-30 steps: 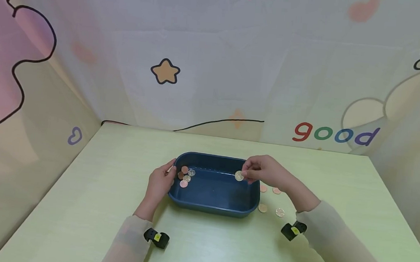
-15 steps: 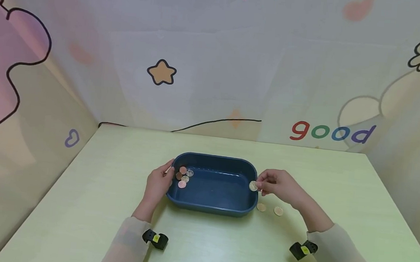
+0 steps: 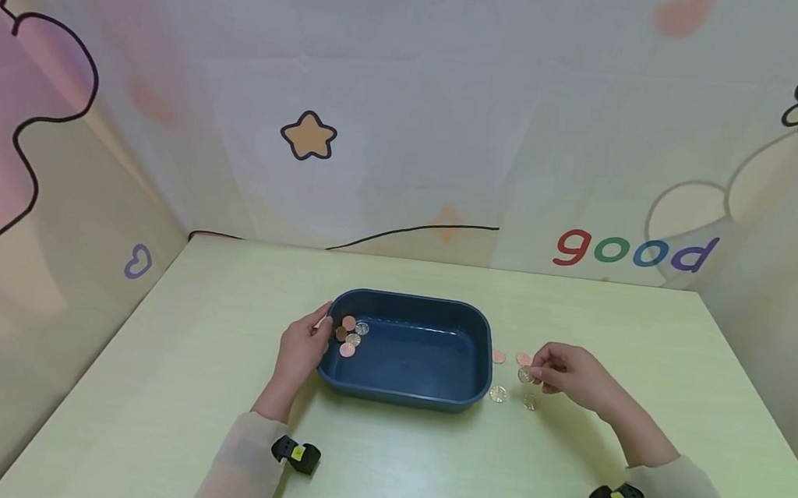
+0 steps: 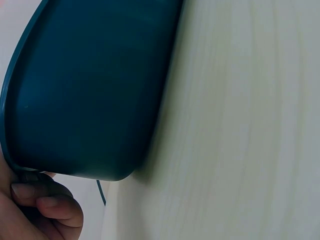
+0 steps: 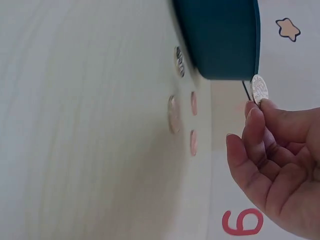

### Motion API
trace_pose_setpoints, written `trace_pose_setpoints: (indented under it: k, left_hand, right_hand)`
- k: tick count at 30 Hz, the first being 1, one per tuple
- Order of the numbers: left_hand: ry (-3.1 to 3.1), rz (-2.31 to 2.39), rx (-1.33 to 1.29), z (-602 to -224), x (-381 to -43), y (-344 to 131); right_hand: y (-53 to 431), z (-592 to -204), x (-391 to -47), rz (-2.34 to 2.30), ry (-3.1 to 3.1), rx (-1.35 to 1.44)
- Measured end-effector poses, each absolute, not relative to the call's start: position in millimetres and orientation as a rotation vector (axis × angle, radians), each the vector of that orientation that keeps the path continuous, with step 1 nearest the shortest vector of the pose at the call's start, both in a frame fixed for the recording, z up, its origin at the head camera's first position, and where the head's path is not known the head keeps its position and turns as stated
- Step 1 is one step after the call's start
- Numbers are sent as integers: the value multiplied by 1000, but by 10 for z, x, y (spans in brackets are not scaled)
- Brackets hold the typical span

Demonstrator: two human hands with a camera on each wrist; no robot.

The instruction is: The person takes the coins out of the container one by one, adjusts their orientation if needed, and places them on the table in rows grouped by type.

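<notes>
Blue tray (image 3: pixel 404 363) sits near the back edge of the counter (image 3: pixel 424 470); left hand (image 3: pixel 303 349) grips its left end. Right hand's (image 3: pixel 572 377) fingers pinch a coin (image 3: pixel 525 375). Change: this coin, over the tray a second ago, is now outside, toward the counter's right edge. Inside coins (image 3: pixel 353 340): five, unchanged. Judged: removal under way, not yet set down.

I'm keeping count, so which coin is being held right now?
The coin pinched in the right hand; other visible coins lie on the table or in the blue tray.
</notes>
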State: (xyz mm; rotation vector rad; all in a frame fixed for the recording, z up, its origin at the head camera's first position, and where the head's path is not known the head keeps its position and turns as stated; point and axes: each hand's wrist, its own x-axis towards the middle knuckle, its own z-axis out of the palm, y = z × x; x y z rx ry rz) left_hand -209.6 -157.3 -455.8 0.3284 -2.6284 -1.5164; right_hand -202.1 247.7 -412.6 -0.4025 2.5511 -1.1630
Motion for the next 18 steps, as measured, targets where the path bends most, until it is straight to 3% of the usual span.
trace_pose_setpoints:
  k: [18]
  left_hand:
    - [-2609,-1555,330,-4547,-2088,-1562]
  right_hand:
    - [2821,-4258,-1958,-994,2607,-347]
